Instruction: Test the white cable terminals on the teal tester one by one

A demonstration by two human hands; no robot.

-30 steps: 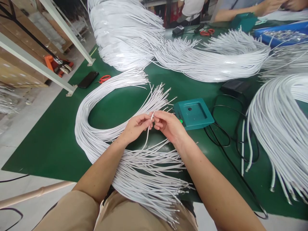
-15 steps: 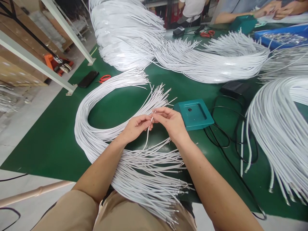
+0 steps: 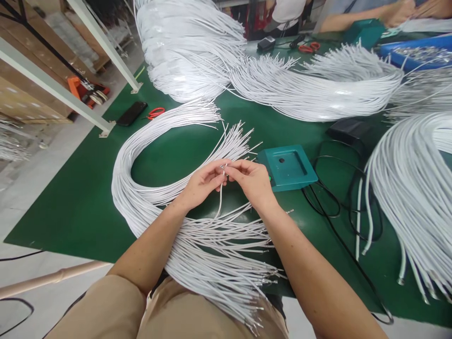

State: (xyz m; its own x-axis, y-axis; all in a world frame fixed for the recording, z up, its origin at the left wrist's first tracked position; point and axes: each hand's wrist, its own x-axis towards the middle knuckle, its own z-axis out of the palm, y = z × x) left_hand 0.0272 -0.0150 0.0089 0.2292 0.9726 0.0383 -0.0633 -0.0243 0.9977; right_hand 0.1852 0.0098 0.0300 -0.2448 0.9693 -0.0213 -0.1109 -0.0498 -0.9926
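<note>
Between my fingertips I hold the end of a white cable, its free length hanging below. My left hand is closed on it from the left, and my right hand pinches at the tip from the right. A small shiny piece shows at the cable's end, too small to name. Under and around my forearms lies a curved bundle of white cables, its ends fanned out toward my lap. Just right of my right hand sits a teal device with a recessed top.
Other white cable bundles lie at the back and at the right. A black phone and red-handled scissors rest at the left. Black cords trail at the right. Across the table, a co-worker's hands are near a blue tray.
My fingers have shifted slightly at the cable end, my left fingers extending further over it, and a small shiny piece shows there now. The whole view has moved a little.
</note>
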